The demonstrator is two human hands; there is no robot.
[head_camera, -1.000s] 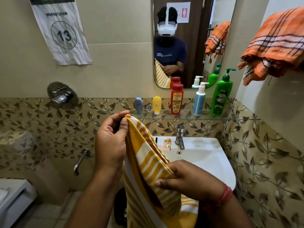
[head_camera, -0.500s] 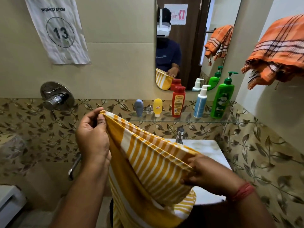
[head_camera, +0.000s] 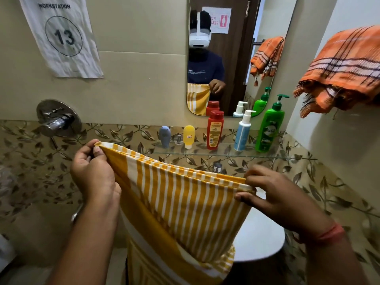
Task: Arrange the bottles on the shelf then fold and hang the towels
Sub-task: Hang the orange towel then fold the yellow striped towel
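Observation:
A yellow and white striped towel [head_camera: 181, 204] hangs stretched between my hands in front of the sink. My left hand [head_camera: 94, 173] pinches its upper left corner. My right hand [head_camera: 273, 194] pinches the upper right corner, lower than the left. On the glass shelf [head_camera: 226, 154] stand a small blue-grey bottle [head_camera: 165, 136], a small yellow bottle [head_camera: 188, 136], a red bottle [head_camera: 214, 130], a white and blue pump bottle [head_camera: 243, 132] and a green pump bottle [head_camera: 270, 126]. An orange checked towel [head_camera: 347, 68] hangs folded on the right wall.
A white sink [head_camera: 259, 237] lies below the striped towel, mostly hidden by it. A mirror [head_camera: 232, 50] hangs above the shelf. A chrome shower valve [head_camera: 57, 119] sticks out of the left wall under a paper sign [head_camera: 61, 36].
My hands have drawn apart, the right one moving right and the left one moving left, so the bunched striped towel now spreads wide and taut between them.

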